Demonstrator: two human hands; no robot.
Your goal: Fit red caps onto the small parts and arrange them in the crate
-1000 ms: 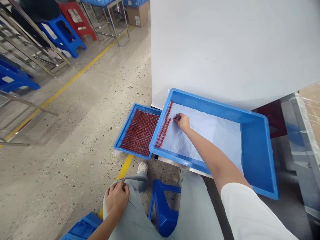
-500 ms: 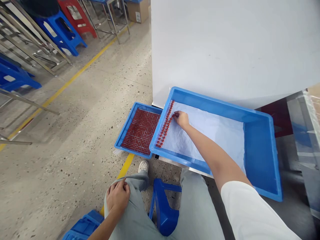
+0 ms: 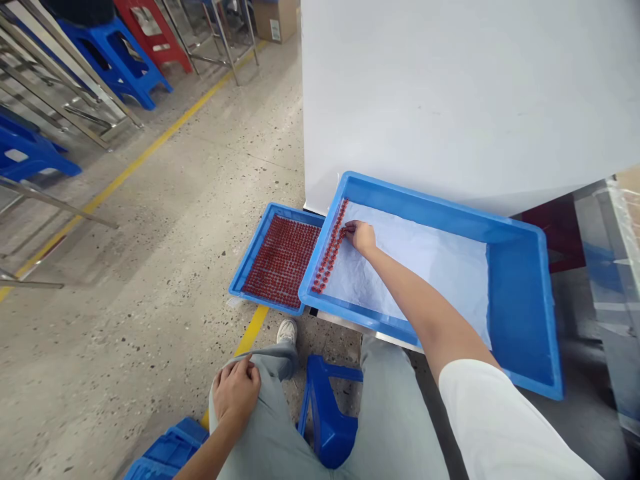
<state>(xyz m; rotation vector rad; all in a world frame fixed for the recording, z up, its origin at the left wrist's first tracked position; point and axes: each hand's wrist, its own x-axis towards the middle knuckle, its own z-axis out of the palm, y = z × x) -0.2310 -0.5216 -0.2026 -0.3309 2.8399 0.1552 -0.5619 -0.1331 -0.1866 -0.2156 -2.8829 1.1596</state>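
I have the right grip (image 3: pixel 361 237) bunched at the edge of the short rows of red pieces (image 3: pixel 329 257); how tightly it closes, or on what, I can't tell at this size. They sit on a white sheet (image 3: pixel 430 250) in the large blue tray (image 3: pixel 445 202). A smaller tray (image 3: pixel 249 251) of red pieces is just beside it. My left hand (image 3: pixel 237 389) lies loosely open, holding nothing, on one knee (image 3: pixel 267 373).
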